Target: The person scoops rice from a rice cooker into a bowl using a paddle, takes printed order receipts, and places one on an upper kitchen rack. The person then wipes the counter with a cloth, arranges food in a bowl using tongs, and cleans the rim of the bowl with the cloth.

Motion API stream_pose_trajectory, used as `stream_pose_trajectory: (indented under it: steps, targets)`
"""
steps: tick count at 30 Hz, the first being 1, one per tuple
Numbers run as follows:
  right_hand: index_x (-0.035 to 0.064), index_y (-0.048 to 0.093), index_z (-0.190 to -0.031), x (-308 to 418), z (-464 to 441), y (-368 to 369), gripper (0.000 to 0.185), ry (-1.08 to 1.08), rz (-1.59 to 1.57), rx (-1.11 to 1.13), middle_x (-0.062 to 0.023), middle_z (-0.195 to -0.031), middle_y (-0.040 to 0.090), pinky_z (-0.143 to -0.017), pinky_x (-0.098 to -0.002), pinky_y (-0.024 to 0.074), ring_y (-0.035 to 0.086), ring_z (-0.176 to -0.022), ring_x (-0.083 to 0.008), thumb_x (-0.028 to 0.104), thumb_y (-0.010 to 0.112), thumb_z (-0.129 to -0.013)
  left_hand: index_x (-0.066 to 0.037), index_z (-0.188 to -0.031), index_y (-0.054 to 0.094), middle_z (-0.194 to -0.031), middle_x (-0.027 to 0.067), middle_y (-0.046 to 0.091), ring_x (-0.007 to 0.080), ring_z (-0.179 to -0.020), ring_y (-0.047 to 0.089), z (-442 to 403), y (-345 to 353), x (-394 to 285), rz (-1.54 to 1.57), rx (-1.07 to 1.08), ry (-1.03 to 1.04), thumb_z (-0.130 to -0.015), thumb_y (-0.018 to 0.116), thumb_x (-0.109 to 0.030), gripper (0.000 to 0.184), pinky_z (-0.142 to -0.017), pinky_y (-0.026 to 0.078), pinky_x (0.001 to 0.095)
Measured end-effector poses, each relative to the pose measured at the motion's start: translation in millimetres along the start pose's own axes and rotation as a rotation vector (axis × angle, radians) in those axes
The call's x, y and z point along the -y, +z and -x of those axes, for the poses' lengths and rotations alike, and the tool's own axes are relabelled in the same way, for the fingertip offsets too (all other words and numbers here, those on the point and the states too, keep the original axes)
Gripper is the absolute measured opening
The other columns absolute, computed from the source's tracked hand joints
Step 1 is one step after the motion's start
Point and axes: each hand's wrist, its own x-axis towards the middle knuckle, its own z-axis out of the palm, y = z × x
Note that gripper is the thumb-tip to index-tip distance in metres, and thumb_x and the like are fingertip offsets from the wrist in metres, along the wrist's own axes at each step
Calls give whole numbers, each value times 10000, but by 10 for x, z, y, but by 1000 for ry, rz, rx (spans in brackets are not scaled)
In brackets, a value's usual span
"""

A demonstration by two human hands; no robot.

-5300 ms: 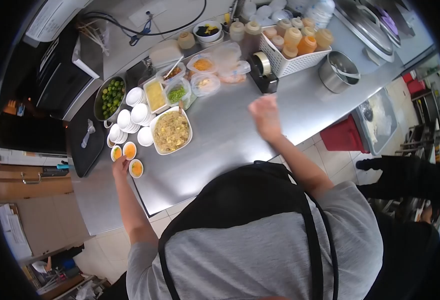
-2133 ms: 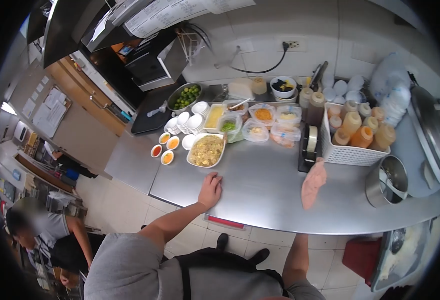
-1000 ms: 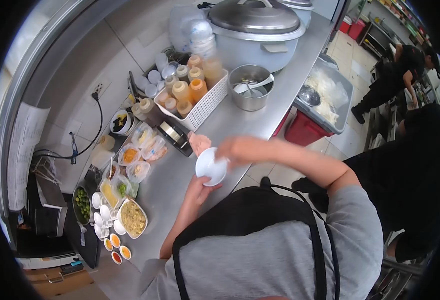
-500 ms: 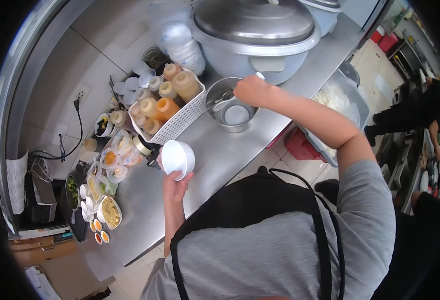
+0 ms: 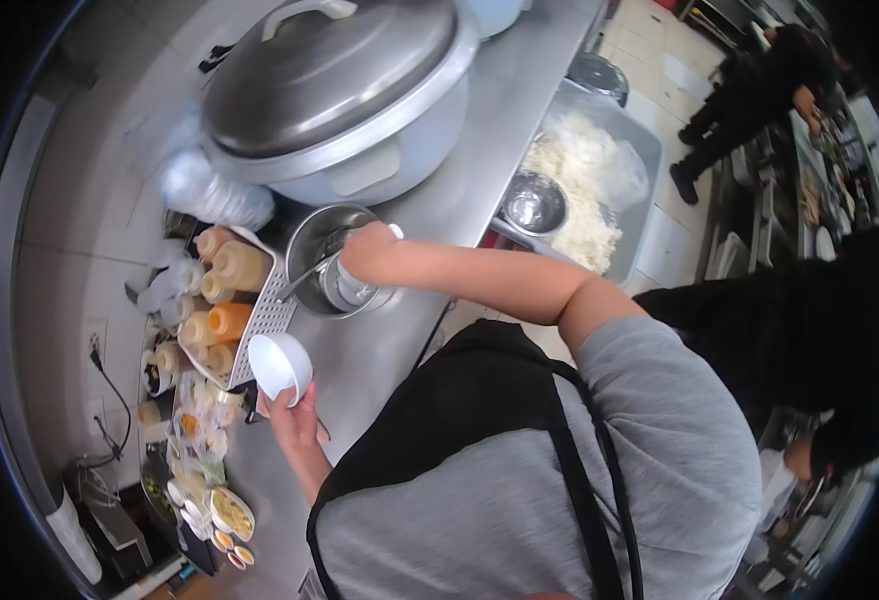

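My left hand point(image 5: 295, 415) is closed around a white bowl point(image 5: 278, 366), held tilted over the front of the steel counter. My right hand point(image 5: 368, 252) is closed on a utensil with a white handle end point(image 5: 396, 231), at the rim of a round metal pot point(image 5: 303, 237). The utensil's working end cannot be made out clearly. Inside the pot, a metal handle point(image 5: 305, 278) leans against the rim, and a pale, shiny round thing point(image 5: 348, 288) shows below my right hand.
A large lidded rice pot point(image 5: 360, 100) stands behind the metal pot. Beside my left hand is a white basket point(image 5: 275, 310) of sauce bottles. Bagged ingredients and small cups point(image 5: 230, 540) line the counter. At right, a grey tub point(image 5: 650, 170) holds rice and a metal bowl point(image 5: 535, 203). Two people in dark clothes are nearby.
The view has swung to the right, bringing the tub's rice and metal bowl into sight. My right hand stays at the metal pot, and my left hand still holds the bowl.
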Motion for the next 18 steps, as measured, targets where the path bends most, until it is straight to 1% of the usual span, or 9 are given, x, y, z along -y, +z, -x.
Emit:
stream_pose_trajectory:
  steps: [1,2,4,6,10,12,16,17,18]
  targets:
    - [86,674,-829,34,56,-20,159,39,40,-63,-86,-876,652,-667,-352,473,625,-823,-229,135,579,-712,53,-1232,322,-1131,221,488,394,-1009,519,-43,-5,-27,-20,33,-1,-699,477,36,555,-712,551,327]
    - [86,674,-829,67,121,-41,159,57,42,-67,-86,-876,652,-667,-352,473,625,-823,-229,135,579,-712,53,-1232,322,-1131,221,488,394,-1009,519,-96,0,-53,-21,50,-6,-699,477,36,555,-712,551,327]
    - [86,657,-717,168,306,-259,90,-95,245,-168,-71,-803,651,-681,-343,442,623,-717,-217,137,592,-682,13,-1242,312,-1129,193,480,377,-950,554,-182,-11,-109,52,28,-81,-656,509,37,619,-638,560,328]
    - [91,643,-720,167,466,-595,80,-117,284,-163,-59,-765,643,-690,-342,413,616,-669,-205,138,598,-672,58,-1207,330,-1107,199,495,373,-952,556,-223,-18,-156,59,57,-49,-661,502,38,573,-651,560,337]
    - [67,621,-877,-140,528,-1305,184,-52,71,-353,-104,-851,600,-704,-375,454,601,-768,-272,158,584,-721,38,-1203,338,-1121,184,479,356,-948,550,-251,-55,-173,66,8,-8,-651,504,36,576,-652,558,375]
    - [65,616,-926,-503,393,-1592,206,-69,79,-601,-124,-925,574,-738,-376,461,581,-831,-297,159,564,-750,36,-1201,340,-1125,178,473,348,-947,547,-239,-73,-168,72,-18,24,-644,507,36,581,-648,558,392]
    - [92,634,-923,-1365,-229,-2155,201,124,294,-907,-136,-929,585,-718,-380,485,580,-872,-295,159,577,-743,11,-1198,352,-1121,173,468,345,-927,549,-186,30,-99,112,-71,90,-605,511,35,615,-602,560,424]
    - [92,634,-923,-1550,-389,-2252,201,108,305,-919,-136,-929,585,-718,-380,485,580,-872,-295,159,577,-743,45,-1187,364,-1107,188,484,370,-928,552,-158,86,-97,73,-120,135,-621,499,40,581,-605,557,390]
    - [115,630,-969,-1725,-534,-2339,234,97,129,-818,-135,-938,595,-725,-374,484,586,-870,-286,142,565,-746,79,-1175,376,-1092,203,500,395,-929,556,-131,172,-93,34,-170,179,-637,486,45,550,-609,554,355]
